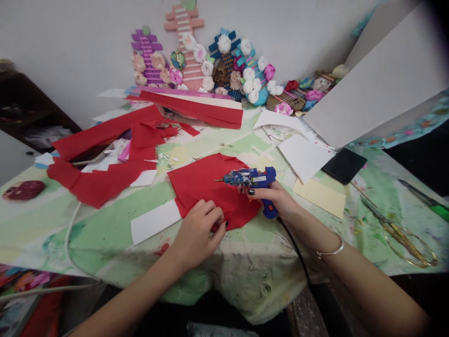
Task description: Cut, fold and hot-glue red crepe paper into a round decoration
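Note:
A blue glue gun [257, 178] is gripped in my right hand [277, 194], its nozzle pointing left above a piece of red paper [199, 173]. Its black cord hangs down over the table's near edge. My left hand [203, 224] lies at the paper's front edge with fingers curled, thumb and fingertips pinching the edge there. From under the paper's left side sticks out a white card strip [154, 222]. How far the strip runs beneath the red paper is hidden.
Red paper scraps [98, 187] lie left. Gold-handled scissors [403, 234], a green-handled knife [424, 194], a black flat object [344, 165] and a yellow card [321, 197] lie right. Guitar-shaped crafts with paper flowers [189, 56] lean on the wall. A white cable [70, 229] crosses the left side.

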Available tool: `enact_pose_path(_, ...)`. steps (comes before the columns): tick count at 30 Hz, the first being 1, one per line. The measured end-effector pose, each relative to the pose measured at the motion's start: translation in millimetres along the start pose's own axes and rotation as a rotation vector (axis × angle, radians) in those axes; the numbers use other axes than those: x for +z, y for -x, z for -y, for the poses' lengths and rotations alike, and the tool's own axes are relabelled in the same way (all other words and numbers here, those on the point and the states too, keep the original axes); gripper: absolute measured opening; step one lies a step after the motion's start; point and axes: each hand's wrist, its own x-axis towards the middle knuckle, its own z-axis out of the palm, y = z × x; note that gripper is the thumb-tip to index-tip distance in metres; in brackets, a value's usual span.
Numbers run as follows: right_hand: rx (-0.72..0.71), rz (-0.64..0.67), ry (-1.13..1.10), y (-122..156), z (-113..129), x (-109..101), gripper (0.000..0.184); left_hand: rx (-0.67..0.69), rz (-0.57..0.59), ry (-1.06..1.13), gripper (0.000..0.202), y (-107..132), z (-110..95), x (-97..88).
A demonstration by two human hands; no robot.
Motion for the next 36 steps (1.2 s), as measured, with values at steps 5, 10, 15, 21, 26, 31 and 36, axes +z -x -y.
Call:
enact_pose_path(5, 0.011, 0.000, 0.009, 0, 1, 0, 0.027, -0.044, -0.044, 0.046, 0.014, 1, -1, 1.7)
enact_pose_path(10, 0.009, -0.003, -0.014, 1, 2, 1, 0.027, -0.068, -0.110, 0.039, 0.014, 5, -3, 5.2)
enact_pose_path(15, -0.002, -0.013, 0.006, 0, 1, 0, 0.025, -0.085, -0.172, 0.009, 0.015, 5, -5, 8.0)
enact_pose_path(21, -0.008, -0.007, 0.018, -3, -3, -3, 0.026, 0.041, -0.337, -0.075, 0.013, 18, -5, 11.4)
enact_pose_path(26, -0.001, -0.009, 0.018, -2, -2, -2, 0.026, 0.350, -0.388, -0.237, 0.031, 46, -14, 23.5)
enact_pose_path(31, -0.011, 0.014, -0.001, 0, -1, -1, 0.027, 0.296, -0.285, -0.293, 0.035, 54, -24, 32.3)
enact_pose_path(36, -0.003, 0.019, -0.017, -1, -1, -2, 0.026, 0.245, -0.253, -0.325, 0.040, 56, -22, 37.7)
